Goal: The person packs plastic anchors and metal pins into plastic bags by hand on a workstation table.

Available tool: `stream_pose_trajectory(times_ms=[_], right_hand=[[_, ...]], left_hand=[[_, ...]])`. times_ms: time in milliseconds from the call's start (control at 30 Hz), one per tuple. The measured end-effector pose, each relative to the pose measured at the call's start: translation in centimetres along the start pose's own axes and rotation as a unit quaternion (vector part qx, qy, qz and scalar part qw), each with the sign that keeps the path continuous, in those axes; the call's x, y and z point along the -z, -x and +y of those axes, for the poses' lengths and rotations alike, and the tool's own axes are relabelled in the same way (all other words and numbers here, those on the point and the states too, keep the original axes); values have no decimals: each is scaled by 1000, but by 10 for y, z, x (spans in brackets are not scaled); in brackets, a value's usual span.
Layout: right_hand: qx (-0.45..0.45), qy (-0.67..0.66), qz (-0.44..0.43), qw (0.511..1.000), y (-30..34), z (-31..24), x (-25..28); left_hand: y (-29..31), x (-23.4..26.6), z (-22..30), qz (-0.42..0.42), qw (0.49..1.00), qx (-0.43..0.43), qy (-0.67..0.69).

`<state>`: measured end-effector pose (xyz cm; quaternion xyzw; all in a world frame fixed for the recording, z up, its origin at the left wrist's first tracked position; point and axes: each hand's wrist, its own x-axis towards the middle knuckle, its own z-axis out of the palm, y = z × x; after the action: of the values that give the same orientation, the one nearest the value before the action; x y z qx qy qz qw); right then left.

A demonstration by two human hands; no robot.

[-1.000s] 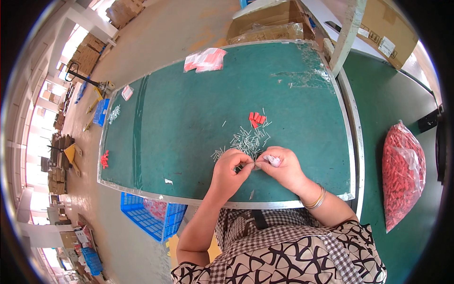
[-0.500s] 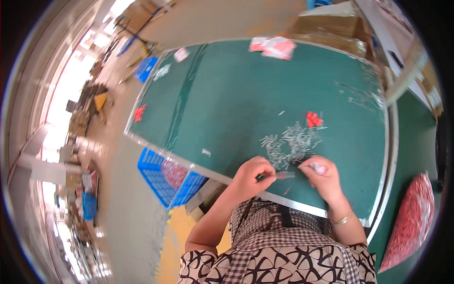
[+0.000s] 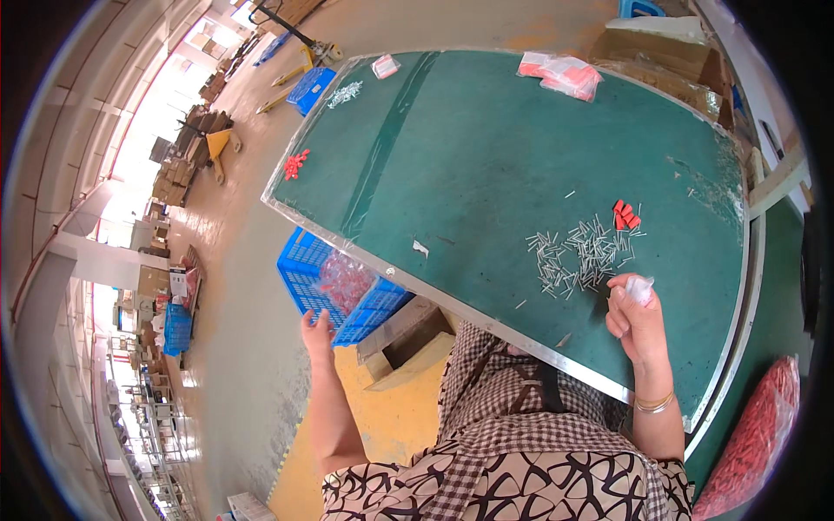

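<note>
My left hand (image 3: 319, 332) is at the near left side of a blue plastic basket (image 3: 356, 319), its fingers apart and no object visible in them. Inside the basket lie small clear packets with red contents (image 3: 345, 282). Over the green tabletop, my right hand (image 3: 637, 323) is closed round a crumpled white, film-like wad (image 3: 640, 290). Just beyond that hand, a loose pile of small silvery screws (image 3: 592, 250) is spread out. Several red plastic pieces (image 3: 625, 215) sit at the pile's far right.
Pink-and-white packets (image 3: 565, 75) lie at the green table's (image 3: 486, 174) far edge. More red pieces (image 3: 295, 164) and screws (image 3: 345, 94) are at its left. An open carton (image 3: 408, 341) stands beside the basket. A bag of red pieces (image 3: 754, 438) lies at right.
My left hand has gone from the table's front edge, where it held a small clear packet, out left to the basket. My right hand still grips the white wad. The view has shifted.
</note>
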<state>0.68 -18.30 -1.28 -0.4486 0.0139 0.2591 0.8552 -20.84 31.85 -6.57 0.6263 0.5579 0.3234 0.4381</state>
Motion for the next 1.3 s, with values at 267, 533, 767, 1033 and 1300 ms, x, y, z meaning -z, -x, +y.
stream_pose_trajectory(times_ms=[267, 533, 767, 1033, 1300], right_hand=[[-13, -31, 3, 999, -6, 5, 8], [-17, 6, 9, 1000, -5, 3, 6], [-1, -11, -1, 1000, -7, -1, 3], [4, -38, -23, 999, -7, -3, 4], [35, -223, -93, 970, -10, -1, 10]], left_hand=[[152, -67, 75, -621, 760, -109, -156], [298, -54, 251, -776, 441, -150, 425], [332, -57, 247, -761, 298, 27, 575], [332, -75, 254, -833, 242, 37, 496], [305, -149, 213, -758, 496, -368, 207]])
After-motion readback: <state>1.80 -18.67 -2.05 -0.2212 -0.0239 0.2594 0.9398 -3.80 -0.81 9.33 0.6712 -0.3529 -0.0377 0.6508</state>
